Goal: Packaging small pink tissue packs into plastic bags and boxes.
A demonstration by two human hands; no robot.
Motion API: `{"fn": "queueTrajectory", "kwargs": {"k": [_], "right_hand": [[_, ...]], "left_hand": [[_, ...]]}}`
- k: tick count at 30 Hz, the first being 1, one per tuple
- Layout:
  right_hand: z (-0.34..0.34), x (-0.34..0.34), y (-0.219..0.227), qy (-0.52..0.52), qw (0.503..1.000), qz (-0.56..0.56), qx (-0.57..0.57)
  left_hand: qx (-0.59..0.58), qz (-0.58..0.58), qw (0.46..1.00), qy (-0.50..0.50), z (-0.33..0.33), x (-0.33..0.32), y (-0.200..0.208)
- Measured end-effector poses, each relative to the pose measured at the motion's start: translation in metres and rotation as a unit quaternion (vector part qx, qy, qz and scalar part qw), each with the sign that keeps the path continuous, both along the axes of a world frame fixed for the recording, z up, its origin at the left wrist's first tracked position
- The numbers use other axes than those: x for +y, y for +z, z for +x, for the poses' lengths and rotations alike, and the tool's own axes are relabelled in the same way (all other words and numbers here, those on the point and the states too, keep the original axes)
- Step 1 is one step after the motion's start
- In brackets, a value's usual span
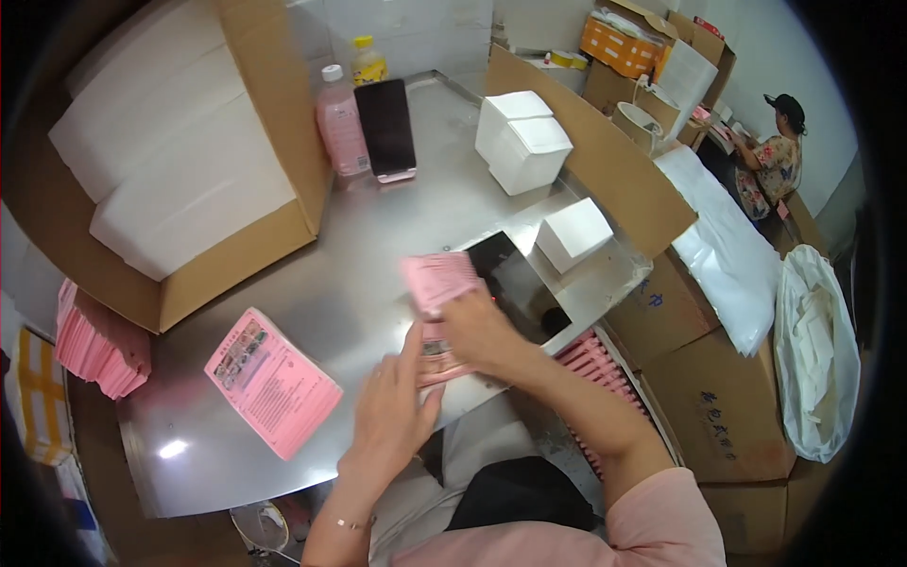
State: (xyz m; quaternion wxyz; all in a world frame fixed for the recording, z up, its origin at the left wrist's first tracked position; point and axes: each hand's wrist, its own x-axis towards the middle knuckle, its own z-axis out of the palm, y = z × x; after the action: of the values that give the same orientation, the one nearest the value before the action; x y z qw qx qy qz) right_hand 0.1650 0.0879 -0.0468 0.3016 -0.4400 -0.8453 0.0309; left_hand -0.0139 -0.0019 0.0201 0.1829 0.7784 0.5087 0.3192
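My right hand (472,333) is closed on a small pink packet stack (441,276), lifted over the near side of the metal table and slightly blurred. Below it, another pink printed packet (444,364) lies by the table's front edge. My left hand (392,402) rests against that packet's left side, fingers stretched out and thumb apart. Left of my hands, a stack of pink printed sheets or packets (274,383) lies flat on the metal. Just right of my right hand is a black panel (520,283) in the tabletop, showing a small red light.
An open carton (269,113) with white contents stands at the left. Behind are a pink bottle (342,123), a yellow-capped bottle (368,62) and a phone (385,128). White boxes (524,142) stand at right. Cartons (718,416) flank the table; a person (777,156) sits beyond.
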Motion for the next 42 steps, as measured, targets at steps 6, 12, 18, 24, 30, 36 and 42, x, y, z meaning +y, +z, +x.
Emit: {"fn": "queueTrajectory", "kwargs": {"k": [6, 12, 18, 24, 30, 36, 42], "right_hand": [[0.066, 0.004, 0.007, -0.128, 0.936, -0.222, -0.240], [0.099, -0.003, 0.072, -0.231, 0.947, 0.217, -0.058], [0.129, 0.025, 0.050, -0.309, 0.931, 0.180, -0.074], [0.140, 0.022, 0.046, -0.275, 0.943, 0.186, -0.005], [0.131, 0.019, 0.056, -0.277, 0.949, 0.148, -0.015], [0.138, 0.017, 0.052, -0.288, 0.947, 0.144, -0.005], [0.139, 0.012, 0.056, -0.263, 0.957, 0.120, -0.031]], "left_hand": [[0.001, 0.091, 0.996, -0.020, -0.025, -0.020, -0.015], [0.111, 0.188, 0.939, 0.265, -0.111, -0.016, -0.001], [0.261, 0.057, 0.934, 0.239, -0.125, -0.013, -0.010], [0.007, 0.086, 0.992, 0.095, -0.043, -0.005, -0.004], [0.102, 0.127, 0.986, 0.032, 0.013, 0.007, -0.023], [0.070, 0.109, 0.991, -0.016, 0.006, 0.005, -0.023], [0.052, 0.133, 0.990, -0.014, 0.006, 0.007, -0.030]]}}
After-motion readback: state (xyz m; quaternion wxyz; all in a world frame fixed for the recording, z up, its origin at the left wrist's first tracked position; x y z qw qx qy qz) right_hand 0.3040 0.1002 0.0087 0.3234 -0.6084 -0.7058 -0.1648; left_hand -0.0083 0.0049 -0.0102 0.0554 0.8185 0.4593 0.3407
